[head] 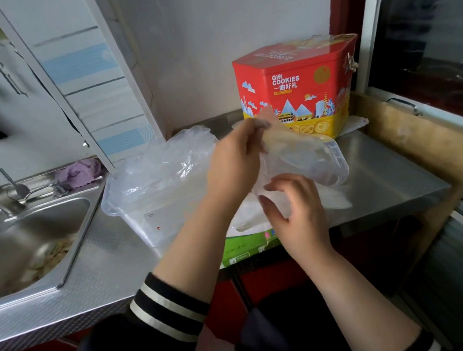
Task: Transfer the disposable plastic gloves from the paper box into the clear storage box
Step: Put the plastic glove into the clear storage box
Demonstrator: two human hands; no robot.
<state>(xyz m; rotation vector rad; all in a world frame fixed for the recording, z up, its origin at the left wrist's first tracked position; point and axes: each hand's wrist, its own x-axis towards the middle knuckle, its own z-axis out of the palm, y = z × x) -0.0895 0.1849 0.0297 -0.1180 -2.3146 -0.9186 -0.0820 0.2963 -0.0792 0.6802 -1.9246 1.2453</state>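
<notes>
— Two boxes in play? Walk me across, left to right.

— Far left, the sink (pixel 33 229). Then the clear storage box (pixel 132 209) on the counter (pixel 379 179), gloves (pixel 173 158) already heaped above its rim. The left hand (pixel 232 164) pinches the top of a thin glove bundle (pixel 278 148); the right hand (pixel 294 206) has fingers curled round its lower end. Beneath them lies the green paper box (pixel 245 248) at the counter's near edge. A clear lid (pixel 327 161) and cookie tin (pixel 298 85) sit further right.

— Risks?

— Slippery film: sheets could slide from the pinch and drop off the near edge. That heap may spill if more gets pressed on.

— Anything unclear?

— How many gloves remain in the paper box; arms cover it. Film edges blur together.
</notes>
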